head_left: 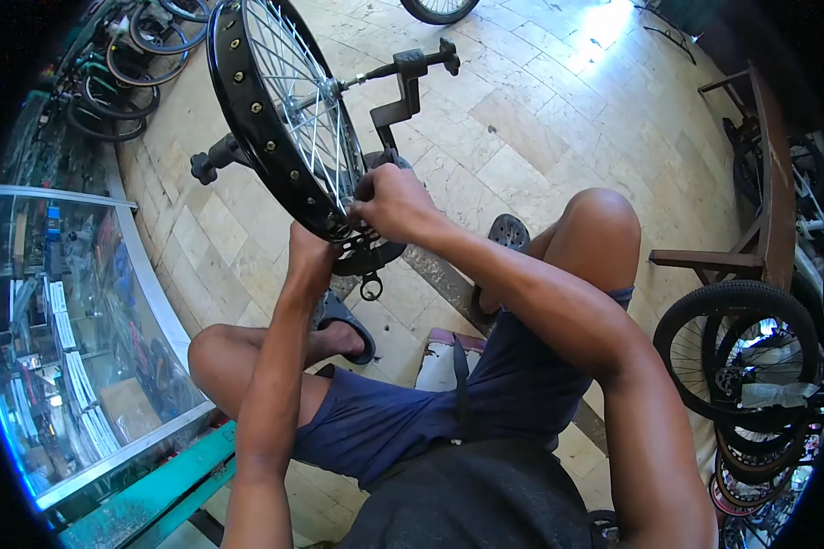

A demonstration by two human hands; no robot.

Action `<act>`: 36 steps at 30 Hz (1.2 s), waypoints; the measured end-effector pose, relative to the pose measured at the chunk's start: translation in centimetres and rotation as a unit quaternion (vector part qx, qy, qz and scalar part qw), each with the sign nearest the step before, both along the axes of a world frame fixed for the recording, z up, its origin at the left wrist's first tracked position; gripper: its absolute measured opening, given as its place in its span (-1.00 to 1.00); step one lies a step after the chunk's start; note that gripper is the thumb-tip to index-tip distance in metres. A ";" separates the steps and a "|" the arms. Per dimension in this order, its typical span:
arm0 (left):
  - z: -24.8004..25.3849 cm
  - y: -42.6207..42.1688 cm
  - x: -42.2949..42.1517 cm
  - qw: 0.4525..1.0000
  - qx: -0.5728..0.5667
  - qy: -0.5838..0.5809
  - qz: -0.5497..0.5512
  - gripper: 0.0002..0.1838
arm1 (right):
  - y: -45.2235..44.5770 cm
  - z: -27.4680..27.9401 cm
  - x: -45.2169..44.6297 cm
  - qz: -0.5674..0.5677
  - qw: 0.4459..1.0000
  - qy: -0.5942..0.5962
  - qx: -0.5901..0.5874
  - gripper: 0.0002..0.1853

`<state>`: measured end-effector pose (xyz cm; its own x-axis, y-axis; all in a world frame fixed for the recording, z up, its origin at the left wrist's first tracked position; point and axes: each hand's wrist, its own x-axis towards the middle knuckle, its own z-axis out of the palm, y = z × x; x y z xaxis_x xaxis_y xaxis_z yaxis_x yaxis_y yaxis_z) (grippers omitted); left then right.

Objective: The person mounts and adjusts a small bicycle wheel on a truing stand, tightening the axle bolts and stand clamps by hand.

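Note:
A black bicycle rim [255, 108] with metal spoke nipples and spokes stands upright in a dark wheel truing stand [395, 112]. The hub axle [362, 77] rests between the stand's arms. My right hand [395, 199] is at the rim's near lower side by the spokes, fingers bent and pinched together; what they hold, if anything, is hidden. My left hand [311, 242] is under the rim's bottom left, its fingers mostly concealed behind the rim. Just below the rim, a small metal ring [371, 287] hangs from the stand.
A glass display case [92, 339] with packaged parts stands on the left, beside a green bench [156, 480]. Several tyres and wheels [119, 91] lean at the upper left. On the right are a wooden bench [767, 183] and more bicycle wheels [742, 352].

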<state>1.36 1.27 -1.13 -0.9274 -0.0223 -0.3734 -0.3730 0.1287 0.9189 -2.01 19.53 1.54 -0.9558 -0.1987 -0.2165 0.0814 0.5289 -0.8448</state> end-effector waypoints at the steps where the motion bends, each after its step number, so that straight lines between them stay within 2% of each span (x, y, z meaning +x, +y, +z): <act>1: 0.8 0.2 0.3 1.000 -0.010 0.024 -0.011 -0.57 | 0.3 -0.5 -0.3 0.019 0.999 -0.005 -0.035 -0.65; 6: 0.7 0.4 0.5 0.998 -0.030 0.042 -0.025 -0.56 | 0.5 -0.1 0.1 0.031 0.998 -0.016 -0.057 -0.68; 8: 0.1 0.9 0.7 0.997 0.049 0.046 0.022 -0.51 | 0.0 0.5 0.6 0.002 1.000 0.000 0.001 -0.71; 11: -0.3 0.6 0.2 1.000 -0.005 0.006 0.005 -0.45 | -0.7 0.8 0.9 -0.003 0.998 0.031 0.062 -0.75; 14: 0.0 1.4 0.3 0.997 0.007 0.047 0.055 -0.41 | 0.0 -0.1 -0.5 0.029 0.996 0.081 0.009 -0.74; 15: 1.3 2.1 0.3 0.994 0.005 0.081 0.076 -0.77 | 0.4 -0.1 -1.0 0.048 0.997 0.057 -0.005 -0.73; 16: 1.4 2.0 0.4 0.994 0.007 0.081 0.076 -0.77 | 0.7 -0.1 -1.0 0.047 0.997 0.057 -0.003 -0.73; 18: 1.7 0.8 -0.2 0.999 0.011 0.048 0.002 -0.78 | 0.8 -0.1 -1.3 0.058 0.996 0.002 -0.068 -0.70; 19: 0.5 -0.3 -0.6 0.994 -0.065 0.042 -0.076 -0.61 | 0.9 0.6 -1.0 0.073 0.997 0.035 -0.002 -0.69; 23: -2.1 -0.6 -0.8 0.993 -0.082 0.062 -0.064 -0.66 | 0.0 -0.9 -1.0 0.027 0.999 0.020 0.006 -0.65; 25: -1.4 -0.3 -0.8 0.995 -0.092 0.022 -0.038 -0.68 | 0.0 -1.0 -1.3 0.033 0.999 -0.005 -0.005 -0.72; 29: -0.9 0.1 -1.0 0.995 -0.083 0.048 -0.020 -0.67 | -0.2 -0.9 -1.7 0.022 1.000 0.009 0.007 -0.75; 33: 4.0 1.7 0.0 0.996 -0.086 0.005 -0.004 -0.67 | -0.7 -3.5 -2.1 0.015 0.999 0.037 0.003 -0.72; 36: 4.2 2.0 0.1 0.998 -0.056 0.023 0.013 -0.68 | -1.1 -4.3 -2.2 0.023 0.998 0.056 0.019 -0.74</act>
<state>1.48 3.31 3.04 -0.9420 -0.0856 -0.3246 -0.3356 0.2229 0.9152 -4.17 18.38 -2.79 -0.9647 -0.2364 -0.1162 -0.0380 0.5614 -0.8267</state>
